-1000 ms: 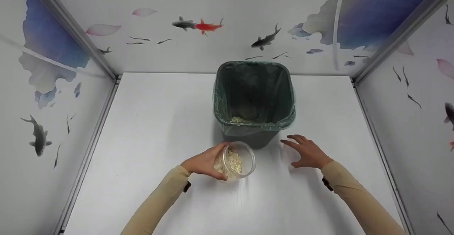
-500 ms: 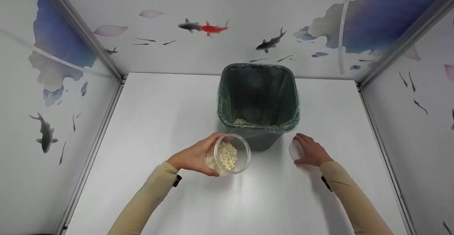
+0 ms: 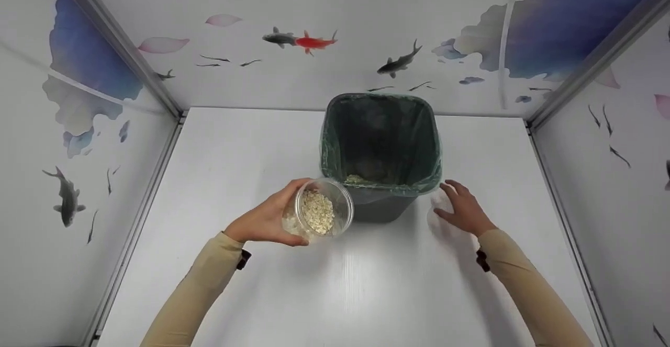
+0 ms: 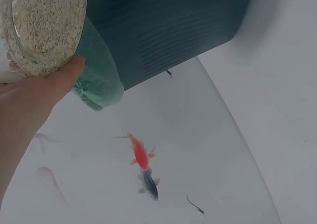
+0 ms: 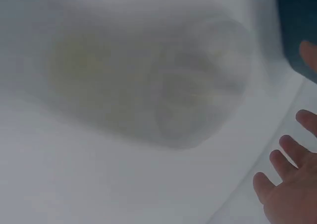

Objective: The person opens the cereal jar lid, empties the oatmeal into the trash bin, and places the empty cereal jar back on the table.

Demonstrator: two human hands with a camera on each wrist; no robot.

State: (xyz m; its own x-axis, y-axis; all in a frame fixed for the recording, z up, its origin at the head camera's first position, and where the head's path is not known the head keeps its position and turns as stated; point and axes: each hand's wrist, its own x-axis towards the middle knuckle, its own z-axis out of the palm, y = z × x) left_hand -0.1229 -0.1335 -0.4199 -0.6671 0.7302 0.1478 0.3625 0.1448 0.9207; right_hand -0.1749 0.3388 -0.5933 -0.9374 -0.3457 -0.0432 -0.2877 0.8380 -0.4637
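nearest, before the bin [image 3: 382, 208] and left of its middle, the left hand [image 3: 264, 219] grips a tilted clear tub [image 3: 343, 205] round its side. it looks light, stiff and perhaps slippery, best held round the body; the dry, pale flakes [image 3: 317, 212] inside should shift easily. off the bin's right front corner, the right hand [image 3: 465, 211] has spread fingers holding nothing, near a blurred, clear round piece [image 5: 203, 80]. the bin is dark, ribbed and rigid-looking, its green liner [image 3: 388, 189] thin and crinkled; behind it, a smooth white wall [image 3: 314, 85].
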